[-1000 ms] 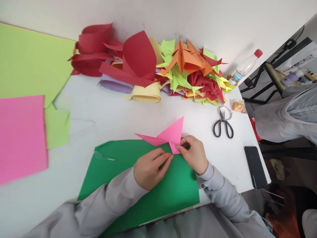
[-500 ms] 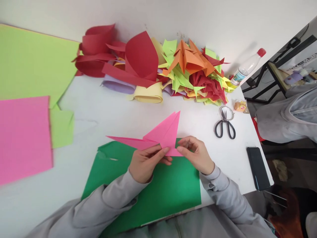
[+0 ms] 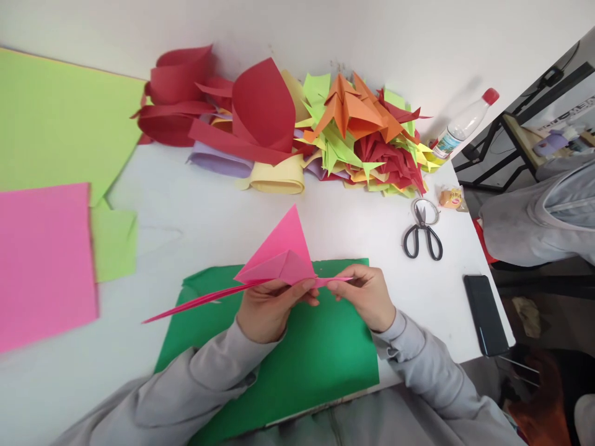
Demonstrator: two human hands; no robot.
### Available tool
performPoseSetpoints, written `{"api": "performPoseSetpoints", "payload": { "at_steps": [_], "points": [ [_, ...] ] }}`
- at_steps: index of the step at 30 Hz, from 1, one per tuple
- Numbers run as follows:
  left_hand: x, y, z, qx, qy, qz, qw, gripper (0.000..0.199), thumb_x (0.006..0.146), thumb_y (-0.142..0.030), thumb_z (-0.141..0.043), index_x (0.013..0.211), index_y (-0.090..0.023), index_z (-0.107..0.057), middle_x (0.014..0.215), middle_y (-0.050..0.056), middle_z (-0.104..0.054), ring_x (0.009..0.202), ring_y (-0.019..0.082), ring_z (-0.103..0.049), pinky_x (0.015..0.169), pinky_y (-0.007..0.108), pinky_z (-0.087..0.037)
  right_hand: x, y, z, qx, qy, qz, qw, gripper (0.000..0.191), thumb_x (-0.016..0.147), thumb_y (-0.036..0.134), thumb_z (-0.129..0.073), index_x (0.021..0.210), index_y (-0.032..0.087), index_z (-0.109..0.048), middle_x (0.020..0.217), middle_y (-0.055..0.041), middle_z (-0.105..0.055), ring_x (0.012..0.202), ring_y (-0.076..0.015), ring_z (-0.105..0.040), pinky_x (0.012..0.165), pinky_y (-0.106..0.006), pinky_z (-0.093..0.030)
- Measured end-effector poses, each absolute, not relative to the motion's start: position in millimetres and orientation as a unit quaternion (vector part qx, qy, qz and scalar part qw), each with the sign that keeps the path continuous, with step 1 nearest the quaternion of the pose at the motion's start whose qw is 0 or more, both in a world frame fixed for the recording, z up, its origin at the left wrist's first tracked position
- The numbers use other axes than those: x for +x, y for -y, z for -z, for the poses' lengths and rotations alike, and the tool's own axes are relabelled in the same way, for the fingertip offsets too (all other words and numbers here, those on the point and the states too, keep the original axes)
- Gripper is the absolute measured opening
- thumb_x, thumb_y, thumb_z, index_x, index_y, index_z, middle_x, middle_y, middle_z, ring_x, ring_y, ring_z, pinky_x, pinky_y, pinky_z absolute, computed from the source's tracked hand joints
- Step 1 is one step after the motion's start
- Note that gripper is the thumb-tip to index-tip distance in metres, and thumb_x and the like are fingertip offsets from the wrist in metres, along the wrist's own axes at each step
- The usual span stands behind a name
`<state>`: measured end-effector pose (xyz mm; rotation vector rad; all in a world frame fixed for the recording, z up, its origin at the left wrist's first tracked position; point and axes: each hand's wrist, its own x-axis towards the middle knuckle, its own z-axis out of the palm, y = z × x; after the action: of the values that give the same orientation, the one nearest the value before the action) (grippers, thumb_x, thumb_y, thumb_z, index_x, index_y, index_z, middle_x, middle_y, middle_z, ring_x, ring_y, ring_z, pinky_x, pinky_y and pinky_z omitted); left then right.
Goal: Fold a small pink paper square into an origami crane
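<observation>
A pink folded paper crane (image 3: pixel 283 251) is held up over a green sheet (image 3: pixel 320 347) on the white table. One triangular wing stands upright, and a long thin point reaches out to the left. My left hand (image 3: pixel 269 306) pinches the crane's lower middle between thumb and fingers. On the right side, my right hand (image 3: pixel 367 294) grips the narrow pointed end, thumb against forefinger. The fingers cover part of the folds at the bottom.
Behind lie rolled red paper pieces (image 3: pixel 264 111) and a heap of folded orange paper (image 3: pixel 348 108). Scissors (image 3: pixel 422 232), a phone (image 3: pixel 486 316), a wrapped snack (image 3: pixel 450 198) and a bottle (image 3: pixel 465 127) are to the right. Pink sheets (image 3: pixel 46 260) lie left. Another person's grey clothing (image 3: pixel 520 210) shows at right.
The crane has been turned and tilted: its wing now leans to the left and the long point hangs lower left. My right hand now holds the narrow end, pulled out to the right.
</observation>
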<state>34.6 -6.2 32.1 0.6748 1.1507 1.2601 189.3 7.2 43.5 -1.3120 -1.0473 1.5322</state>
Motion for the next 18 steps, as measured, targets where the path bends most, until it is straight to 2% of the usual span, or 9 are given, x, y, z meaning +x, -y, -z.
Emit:
{"api": "performPoseSetpoints", "payload": {
  "at_steps": [4, 11, 18],
  "points": [
    [34.3, 5.4, -32.2, 0.266, -0.502, -0.550, 0.612, 0.013, 0.059, -0.028, -0.082, 0.063, -0.019, -0.072, 0.061, 0.000, -0.069, 0.056, 0.016, -0.065, 0.050, 0.028, -0.059, 188.1, -8.5, -44.1, -0.516, 0.390, -0.616, 0.451, 0.030, 0.054, 0.044, -0.084, 0.058, 0.020, -0.067, 0.051, 0.0024, -0.064, 0.047, -0.0115, -0.057, 0.048, -0.024, -0.048],
    [36.3, 3.5, -35.5, 0.224, -0.492, -0.574, 0.616, 0.014, 0.056, -0.027, -0.084, 0.062, -0.019, -0.073, 0.061, -0.001, -0.069, 0.055, 0.013, -0.063, 0.048, 0.021, -0.057, 189.4, -7.8, -42.7, -0.494, 0.377, -0.627, 0.471, 0.025, 0.060, 0.042, -0.083, 0.064, 0.020, -0.072, 0.056, 0.0010, -0.068, 0.050, -0.0117, -0.061, 0.052, -0.025, -0.053],
    [34.9, 4.1, -35.2, 0.226, -0.501, -0.569, 0.612, 0.020, 0.055, -0.031, -0.085, 0.063, -0.017, -0.073, 0.062, 0.001, -0.069, 0.054, 0.014, -0.063, 0.047, 0.024, -0.058, 190.2, -6.7, -42.5, -0.490, 0.392, -0.621, 0.471, 0.026, 0.062, 0.045, -0.081, 0.063, 0.021, -0.072, 0.060, -0.0003, -0.070, 0.051, -0.0136, -0.063, 0.052, -0.027, -0.055]
  ]
}}
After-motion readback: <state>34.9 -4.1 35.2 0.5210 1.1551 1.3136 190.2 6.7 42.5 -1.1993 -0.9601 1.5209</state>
